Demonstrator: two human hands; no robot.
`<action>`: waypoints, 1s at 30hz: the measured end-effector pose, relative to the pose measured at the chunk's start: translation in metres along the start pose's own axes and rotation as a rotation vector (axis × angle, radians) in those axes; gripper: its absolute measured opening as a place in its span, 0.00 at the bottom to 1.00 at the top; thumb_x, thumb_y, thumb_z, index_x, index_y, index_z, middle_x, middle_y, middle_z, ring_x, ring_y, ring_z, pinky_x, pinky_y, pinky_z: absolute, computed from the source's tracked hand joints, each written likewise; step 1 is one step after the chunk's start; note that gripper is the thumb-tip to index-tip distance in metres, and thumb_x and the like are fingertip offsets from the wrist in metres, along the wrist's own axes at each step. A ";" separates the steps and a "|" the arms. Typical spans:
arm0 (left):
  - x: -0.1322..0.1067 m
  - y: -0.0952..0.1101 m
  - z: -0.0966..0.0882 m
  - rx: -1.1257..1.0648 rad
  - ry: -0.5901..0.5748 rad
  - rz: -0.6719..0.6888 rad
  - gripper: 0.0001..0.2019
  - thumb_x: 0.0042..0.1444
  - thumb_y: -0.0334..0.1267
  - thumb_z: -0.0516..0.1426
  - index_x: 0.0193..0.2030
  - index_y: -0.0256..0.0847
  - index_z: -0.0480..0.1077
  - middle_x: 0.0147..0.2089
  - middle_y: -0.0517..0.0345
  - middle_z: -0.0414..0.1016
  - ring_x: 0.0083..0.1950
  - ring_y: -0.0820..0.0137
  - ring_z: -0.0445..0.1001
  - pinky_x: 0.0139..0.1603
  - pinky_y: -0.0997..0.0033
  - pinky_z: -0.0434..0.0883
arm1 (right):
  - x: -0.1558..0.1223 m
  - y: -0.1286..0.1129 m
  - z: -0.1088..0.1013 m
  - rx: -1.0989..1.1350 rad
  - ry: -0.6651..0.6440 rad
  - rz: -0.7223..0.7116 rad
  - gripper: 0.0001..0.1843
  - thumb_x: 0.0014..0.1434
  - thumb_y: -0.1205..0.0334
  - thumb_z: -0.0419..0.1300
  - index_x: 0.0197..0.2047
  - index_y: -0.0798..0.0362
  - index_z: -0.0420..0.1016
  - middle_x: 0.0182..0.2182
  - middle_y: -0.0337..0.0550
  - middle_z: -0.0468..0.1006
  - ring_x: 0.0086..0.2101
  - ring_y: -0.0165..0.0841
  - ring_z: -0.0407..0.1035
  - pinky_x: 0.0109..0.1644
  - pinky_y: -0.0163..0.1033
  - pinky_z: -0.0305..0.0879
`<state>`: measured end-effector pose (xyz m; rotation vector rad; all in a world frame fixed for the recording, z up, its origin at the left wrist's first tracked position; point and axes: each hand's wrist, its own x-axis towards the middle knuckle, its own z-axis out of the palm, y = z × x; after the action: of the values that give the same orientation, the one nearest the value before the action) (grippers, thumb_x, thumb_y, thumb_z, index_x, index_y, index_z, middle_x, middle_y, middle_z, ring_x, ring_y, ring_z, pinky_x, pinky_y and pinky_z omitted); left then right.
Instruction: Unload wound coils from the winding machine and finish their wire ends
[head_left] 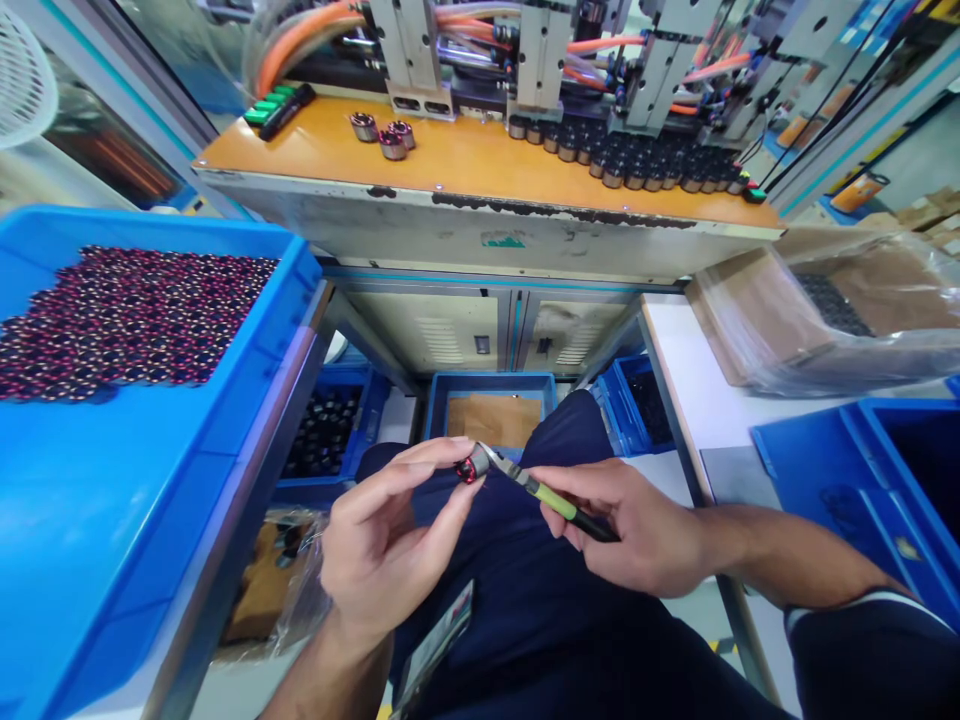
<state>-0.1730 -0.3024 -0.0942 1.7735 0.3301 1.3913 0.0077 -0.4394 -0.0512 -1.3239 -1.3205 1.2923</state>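
Lying against dark clothing, a card [442, 640] shows markings too small to read. Left hand [394, 530], palm inward, pinches a small wound core [469, 467] between thumb and fingertips; right hand [630, 525], closed around green-and-black pliers [555, 499], angles their tips against the core's upper right side. Core sits between the hands, well short of the orange bench [315, 155]'s front edge.

One wound core [469, 468] marks the centre of the clock. One pair of pliers [555, 497] sits between 3 and 4 o'clock. Three loose cores [392, 146] stand between 11 and 12. One large blue tub [97, 500] at 9 bears packed cores [165, 310] too numerous to count, as are the black-topped cylinders [613, 175] at 1. One blue tray [491, 385] lies at 12, one cardboard carton [739, 320] at 2.
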 end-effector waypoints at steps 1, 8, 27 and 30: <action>0.000 0.000 0.001 0.000 0.008 -0.013 0.34 0.41 0.14 0.67 0.54 0.45 0.68 0.46 0.57 0.83 0.45 0.64 0.84 0.52 0.53 0.82 | 0.001 -0.001 0.000 -0.028 0.010 0.019 0.37 0.49 0.80 0.54 0.63 0.51 0.69 0.33 0.35 0.69 0.30 0.23 0.61 0.35 0.30 0.61; 0.008 -0.005 -0.004 -0.447 0.103 -0.533 0.24 0.46 0.37 0.73 0.48 0.49 0.71 0.41 0.59 0.83 0.41 0.69 0.84 0.42 0.71 0.82 | 0.004 0.005 -0.004 0.023 0.082 0.048 0.35 0.52 0.74 0.56 0.64 0.55 0.65 0.37 0.40 0.70 0.32 0.26 0.67 0.38 0.34 0.67; 0.014 -0.014 -0.007 -0.860 0.174 -0.886 0.12 0.45 0.39 0.73 0.38 0.52 0.82 0.42 0.58 0.86 0.41 0.68 0.85 0.40 0.81 0.80 | 0.040 -0.005 -0.039 -0.366 0.209 -0.134 0.33 0.53 0.73 0.56 0.63 0.54 0.69 0.39 0.44 0.76 0.37 0.31 0.70 0.45 0.38 0.69; 0.013 -0.016 -0.011 -0.807 0.176 -0.963 0.12 0.44 0.37 0.73 0.38 0.46 0.83 0.44 0.50 0.86 0.42 0.62 0.85 0.42 0.75 0.82 | 0.089 -0.042 -0.088 -0.779 0.535 -0.342 0.35 0.50 0.71 0.58 0.63 0.56 0.70 0.46 0.50 0.77 0.44 0.39 0.70 0.52 0.45 0.68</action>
<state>-0.1736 -0.2792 -0.0973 0.6483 0.5267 0.7738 0.0813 -0.3383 -0.0089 -1.6918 -1.6081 0.1286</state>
